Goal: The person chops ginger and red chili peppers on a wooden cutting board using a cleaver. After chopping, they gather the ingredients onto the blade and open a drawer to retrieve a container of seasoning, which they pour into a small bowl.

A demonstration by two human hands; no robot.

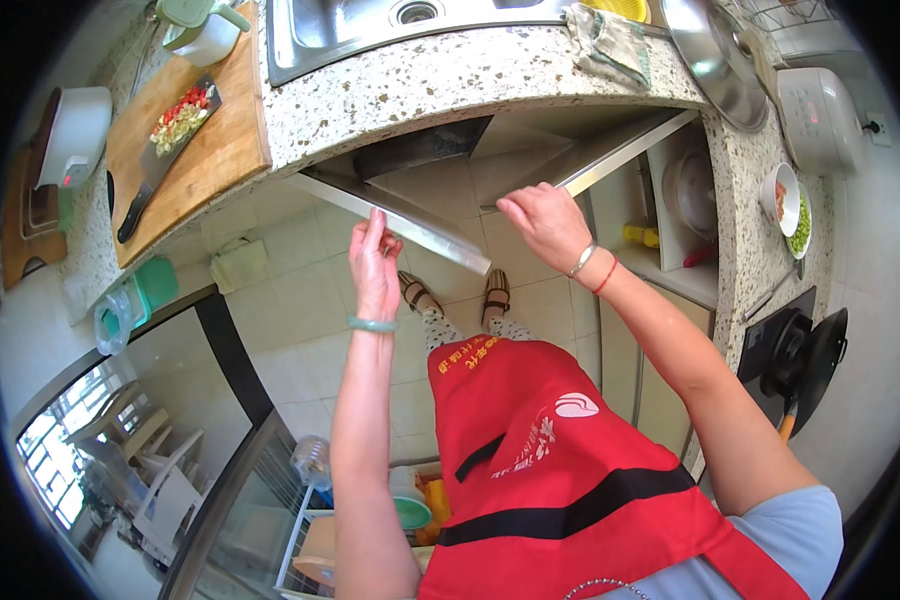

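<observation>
Two cabinet doors swing out below the counter, both with silvery edges. At the left cabinet door (430, 235), my left hand (373, 262) has one finger stretched over the top edge; its other fingers are loosely bent against the outer side. My right hand (548, 225) is curled closed at the free end of the right cabinet door (625, 155), and its fingertips are partly hidden. A dark shape (420, 150) shows inside the cabinet between the doors.
Above the cabinet runs a speckled counter (450, 75) with a steel sink (370, 30). On its left, a knife (155, 170) bearing chopped vegetables lies on a wooden board (210, 140). Bowls (788, 200), a rice cooker (820, 115) and a wok (820, 365) stand right.
</observation>
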